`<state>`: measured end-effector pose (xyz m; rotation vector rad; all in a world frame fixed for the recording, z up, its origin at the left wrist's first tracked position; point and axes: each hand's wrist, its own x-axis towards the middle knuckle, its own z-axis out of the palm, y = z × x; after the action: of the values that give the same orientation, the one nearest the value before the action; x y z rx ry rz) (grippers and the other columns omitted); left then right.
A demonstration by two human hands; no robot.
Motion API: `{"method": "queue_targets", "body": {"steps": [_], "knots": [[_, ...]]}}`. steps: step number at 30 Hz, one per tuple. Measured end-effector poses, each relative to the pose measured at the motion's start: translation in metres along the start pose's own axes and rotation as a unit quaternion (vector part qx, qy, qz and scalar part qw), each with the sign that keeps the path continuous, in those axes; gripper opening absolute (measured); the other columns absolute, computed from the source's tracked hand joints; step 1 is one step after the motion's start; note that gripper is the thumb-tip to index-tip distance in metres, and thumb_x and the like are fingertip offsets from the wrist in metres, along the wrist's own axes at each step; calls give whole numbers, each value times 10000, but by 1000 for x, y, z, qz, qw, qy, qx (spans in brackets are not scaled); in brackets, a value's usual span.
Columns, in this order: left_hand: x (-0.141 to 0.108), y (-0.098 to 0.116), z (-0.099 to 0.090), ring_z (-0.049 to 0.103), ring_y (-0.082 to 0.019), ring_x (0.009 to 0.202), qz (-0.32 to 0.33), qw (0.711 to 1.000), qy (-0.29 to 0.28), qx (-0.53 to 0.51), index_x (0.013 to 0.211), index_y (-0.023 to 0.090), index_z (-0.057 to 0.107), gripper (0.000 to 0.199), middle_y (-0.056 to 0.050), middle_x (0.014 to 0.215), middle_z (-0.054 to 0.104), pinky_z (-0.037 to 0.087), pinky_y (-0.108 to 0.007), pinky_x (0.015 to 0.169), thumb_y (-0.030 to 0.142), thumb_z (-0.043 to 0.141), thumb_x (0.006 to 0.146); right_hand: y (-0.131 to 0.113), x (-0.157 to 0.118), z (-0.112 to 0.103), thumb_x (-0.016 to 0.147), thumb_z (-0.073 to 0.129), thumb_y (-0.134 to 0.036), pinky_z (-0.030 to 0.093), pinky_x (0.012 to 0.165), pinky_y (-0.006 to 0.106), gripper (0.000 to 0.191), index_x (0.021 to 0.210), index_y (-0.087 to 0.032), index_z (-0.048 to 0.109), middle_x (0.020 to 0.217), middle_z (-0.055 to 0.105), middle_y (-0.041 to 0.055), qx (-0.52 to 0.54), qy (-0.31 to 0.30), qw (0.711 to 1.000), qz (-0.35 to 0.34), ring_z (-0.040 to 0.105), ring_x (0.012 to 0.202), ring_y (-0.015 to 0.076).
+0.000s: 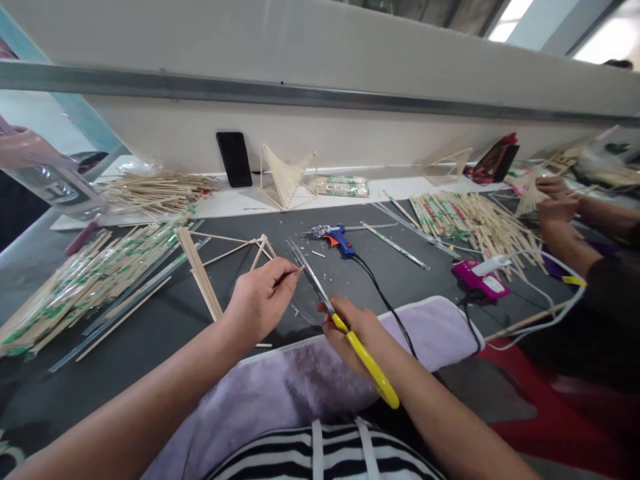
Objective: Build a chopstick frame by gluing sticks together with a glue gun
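My right hand (353,333) is closed round a pair of scissors with yellow handles (371,368); the metal blades point away over the table and look slightly apart. Beside the blades, my left hand (263,297) is pinched on a thin wooden stick, of which only a small tip (301,269) shows. Left of that hand stands a frame of glued wooden sticks (200,277), partly hidden by the hand. A blue glue gun (341,241) lies beyond the scissors, its nozzle end wrapped in foil.
Bundles of wrapped sticks (95,287) lie at left, loose sticks (480,223) at right. A finished stick model (287,177) and a phone (234,160) stand at the back. A purple power strip (480,280) trails cables. A co-worker's hands (557,200) work at far right.
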<state>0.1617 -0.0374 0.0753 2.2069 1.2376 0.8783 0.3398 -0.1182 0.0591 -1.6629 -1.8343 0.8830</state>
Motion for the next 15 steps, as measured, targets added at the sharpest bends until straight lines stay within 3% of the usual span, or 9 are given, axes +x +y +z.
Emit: {"method": "queue_targets", "body": {"steps": [8,15], "knots": [[-2,0,-6,517,-76,573,47,999,7,5,839,168,632,176,31,659,596,374,-169,566,263,495,891,-1,1,6,720,467,-151,377,505,202,247,934,-216,571,618,537,-40,72,5,996,46,483,501,102],[-6,2,-9,451,-62,495,67,997,19,35,698,159,578,222,49,547,512,335,-167,513,248,498,885,-11,-5,8,694,463,-136,350,443,186,116,751,-200,542,566,493,-39,206,-1,976,75,431,459,80]]}}
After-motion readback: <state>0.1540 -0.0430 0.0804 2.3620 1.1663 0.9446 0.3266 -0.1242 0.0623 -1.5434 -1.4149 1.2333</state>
